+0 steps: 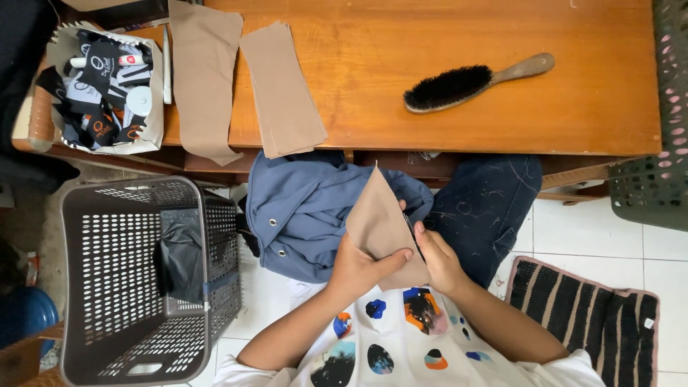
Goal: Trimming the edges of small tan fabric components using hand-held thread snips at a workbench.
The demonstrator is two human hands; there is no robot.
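Wooden table point(444, 43) — brush point(473, 81); tan fabric pieces point(281, 89).

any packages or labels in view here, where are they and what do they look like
Open box: far left end of the wooden table, pale card walls, holding the items below.
Printed labels: heaped inside the box, black and white pieces with small orange marks.
Small tube: on top of the heap, white with a red band.
No signs or screens.
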